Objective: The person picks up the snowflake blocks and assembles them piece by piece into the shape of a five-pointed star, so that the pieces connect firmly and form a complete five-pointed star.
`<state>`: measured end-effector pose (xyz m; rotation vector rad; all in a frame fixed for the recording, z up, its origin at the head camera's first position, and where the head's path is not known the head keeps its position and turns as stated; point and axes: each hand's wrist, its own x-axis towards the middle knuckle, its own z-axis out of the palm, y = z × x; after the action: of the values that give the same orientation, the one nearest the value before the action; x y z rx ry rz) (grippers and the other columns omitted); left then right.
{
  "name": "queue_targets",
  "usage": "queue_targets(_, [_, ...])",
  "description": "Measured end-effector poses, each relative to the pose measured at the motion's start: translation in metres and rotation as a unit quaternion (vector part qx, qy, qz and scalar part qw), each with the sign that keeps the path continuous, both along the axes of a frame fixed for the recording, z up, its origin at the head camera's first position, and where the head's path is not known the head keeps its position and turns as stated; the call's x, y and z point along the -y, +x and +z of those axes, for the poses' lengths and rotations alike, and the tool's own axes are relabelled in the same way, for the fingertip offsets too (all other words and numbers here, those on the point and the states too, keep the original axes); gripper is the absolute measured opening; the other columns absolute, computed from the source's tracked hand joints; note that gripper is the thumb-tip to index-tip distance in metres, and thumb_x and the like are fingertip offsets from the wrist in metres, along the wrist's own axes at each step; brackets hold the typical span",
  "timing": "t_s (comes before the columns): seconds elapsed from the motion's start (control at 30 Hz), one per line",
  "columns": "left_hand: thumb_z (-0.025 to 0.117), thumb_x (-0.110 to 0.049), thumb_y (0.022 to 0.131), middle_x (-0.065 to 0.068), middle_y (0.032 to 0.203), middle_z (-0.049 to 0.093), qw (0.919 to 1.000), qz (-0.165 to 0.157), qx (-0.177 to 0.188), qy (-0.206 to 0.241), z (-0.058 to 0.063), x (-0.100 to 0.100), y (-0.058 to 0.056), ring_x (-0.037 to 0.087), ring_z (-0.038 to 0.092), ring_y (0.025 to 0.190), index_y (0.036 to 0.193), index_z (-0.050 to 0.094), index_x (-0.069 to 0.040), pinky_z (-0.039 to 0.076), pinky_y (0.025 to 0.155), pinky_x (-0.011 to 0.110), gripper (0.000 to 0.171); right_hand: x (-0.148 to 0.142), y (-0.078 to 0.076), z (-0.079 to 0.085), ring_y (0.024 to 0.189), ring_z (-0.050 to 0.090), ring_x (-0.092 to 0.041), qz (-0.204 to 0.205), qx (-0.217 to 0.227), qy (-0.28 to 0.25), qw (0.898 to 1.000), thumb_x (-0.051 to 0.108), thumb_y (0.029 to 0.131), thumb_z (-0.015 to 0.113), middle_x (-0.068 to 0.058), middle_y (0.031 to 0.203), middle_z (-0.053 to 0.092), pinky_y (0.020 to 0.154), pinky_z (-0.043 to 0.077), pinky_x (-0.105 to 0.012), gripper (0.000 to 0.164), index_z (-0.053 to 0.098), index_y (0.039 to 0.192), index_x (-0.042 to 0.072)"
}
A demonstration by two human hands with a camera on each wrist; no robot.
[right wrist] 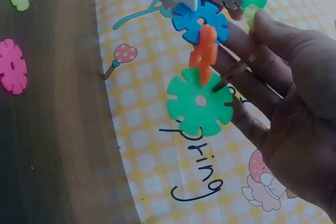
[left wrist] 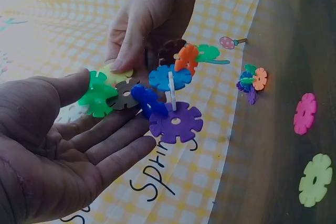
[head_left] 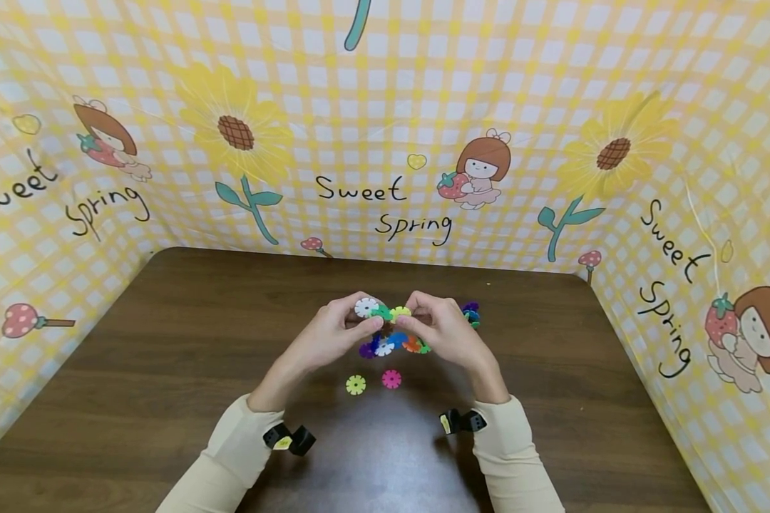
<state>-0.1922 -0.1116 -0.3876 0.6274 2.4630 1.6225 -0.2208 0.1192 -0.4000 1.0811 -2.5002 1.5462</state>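
Between both hands, held up over the table, is a chain of linked plastic snowflake discs. My left hand [head_left: 330, 329] pinches its upper left part, near a white disc [head_left: 363, 308] and a green disc [left wrist: 96, 98]. The thumb and fingers of my right hand [head_left: 448, 333] pinch a yellow disc [head_left: 401, 313]. Below the fingers hang more linked discs: a purple disc [left wrist: 184, 129], a light-blue disc [left wrist: 163, 78], an orange disc [right wrist: 197, 56] and a larger-looking green disc [right wrist: 184, 103]. A brown disc [left wrist: 124, 98] sits beside the green one at the left thumb.
A yellow-green disc [head_left: 356, 385] and a pink disc [head_left: 391, 379] lie loose on the brown wooden table [head_left: 199, 413], nearer the person. Behind the right hand stands a small cluster of linked discs [head_left: 472, 315]. Yellow checked cloth [head_left: 372, 128] walls the back and sides.
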Motion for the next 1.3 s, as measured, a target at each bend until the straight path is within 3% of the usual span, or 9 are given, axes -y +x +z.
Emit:
queue_targets(0.1, [0.065,-0.024,0.099,0.007,0.1,0.068,1.0,0.001,0.001,-0.001,0.0,-0.001,0.001,0.028,0.066,0.085,0.113,0.062,-0.01,0.055,0.07,0.038,0.02,0.0,0.0,-0.001,0.063,0.063,-0.029,-0.004,0.0,-0.002,1.0,0.006,0.095,0.066,-0.009,0.084,0.07,0.057,0.047,-0.022,0.009,0.062,0.088,0.004])
queue_targets(0.2, [0.065,-0.022,0.099,0.007,0.098,0.067,1.0,-0.002,0.002,-0.004,0.001,-0.002,0.001,0.03,0.065,0.083,0.111,0.062,-0.01,0.054,0.069,0.038,0.017,0.001,0.004,0.004,0.061,0.061,-0.037,0.005,0.002,-0.004,1.0,0.002,0.095,0.066,-0.015,0.084,0.071,0.055,0.045,-0.022,0.009,0.063,0.087,0.0])
queue_targets(0.47, [0.066,-0.022,0.098,0.005,0.095,0.067,0.9995,0.006,-0.011,-0.03,0.003,-0.005,0.002,0.03,0.064,0.081,0.108,0.061,-0.012,0.051,0.065,0.031,0.015,-0.001,0.018,0.022,0.073,0.064,-0.036,0.013,0.01,-0.026,1.0,-0.002,0.094,0.066,-0.018,0.085,0.071,0.058,0.053,-0.029,0.01,0.063,0.085,-0.002])
queue_targets(0.63, [0.066,-0.022,0.098,0.005,0.096,0.067,0.9997,0.001,-0.01,-0.023,0.002,-0.009,-0.001,0.021,0.062,0.079,0.108,0.062,-0.012,0.051,0.066,0.031,0.015,-0.003,0.007,0.005,0.076,0.066,-0.034,0.005,0.039,-0.046,0.998,-0.001,0.095,0.065,-0.018,0.086,0.071,0.064,0.058,-0.037,0.01,0.063,0.085,-0.003])
queue_targets(0.8, [0.068,-0.023,0.097,0.004,0.098,0.067,0.9995,0.003,-0.012,-0.028,-0.002,-0.009,-0.005,0.016,0.063,0.079,0.108,0.063,-0.011,0.053,0.068,0.033,0.017,-0.004,-0.004,-0.011,0.073,0.066,-0.029,0.0,0.045,-0.046,0.998,0.003,0.096,0.066,-0.013,0.086,0.071,0.062,0.057,-0.033,0.01,0.064,0.087,0.002])
queue_targets(1.0, [0.07,-0.029,0.096,0.002,0.095,0.07,0.9976,0.005,-0.019,-0.066,-0.011,-0.008,-0.008,0.016,0.063,0.078,0.116,0.067,-0.013,0.054,0.069,0.033,0.025,-0.004,-0.011,-0.016,0.072,0.061,-0.017,0.003,0.021,0.002,1.0,0.017,0.097,0.067,0.0,0.084,0.069,0.062,0.052,-0.027,0.009,0.068,0.091,0.011])
queue_targets(1.13, [0.07,-0.035,0.096,0.0,0.094,0.07,0.9961,0.006,-0.02,-0.086,-0.018,-0.009,-0.01,0.015,0.062,0.076,0.12,0.068,-0.015,0.053,0.068,0.033,0.031,-0.011,-0.015,-0.018,0.074,0.062,-0.013,0.006,0.003,0.05,0.999,0.022,0.096,0.069,0.004,0.087,0.069,0.067,0.053,-0.029,0.008,0.07,0.096,0.014])
queue_targets(1.2, [0.071,-0.035,0.095,0.0,0.093,0.07,0.9954,0.014,-0.022,-0.093,-0.021,-0.008,-0.012,0.015,0.061,0.075,0.118,0.068,-0.016,0.052,0.067,0.033,0.03,-0.019,-0.019,-0.019,0.081,0.064,-0.013,-0.01,-0.006,0.071,0.997,0.019,0.095,0.071,0.004,0.091,0.07,0.074,0.055,-0.034,0.007,0.07,0.1,0.013])
queue_targets(1.3, [0.072,-0.034,0.094,0.0,0.092,0.069,0.9938,0.024,-0.024,-0.106,-0.024,-0.005,-0.015,0.016,0.06,0.075,0.118,0.069,-0.018,0.051,0.067,0.033,0.029,-0.037,-0.025,-0.024,0.088,0.064,-0.014,-0.067,-0.025,0.105,0.992,0.013,0.093,0.073,0.002,0.096,0.069,0.081,0.054,-0.04,0.012,0.072,0.105,0.011])
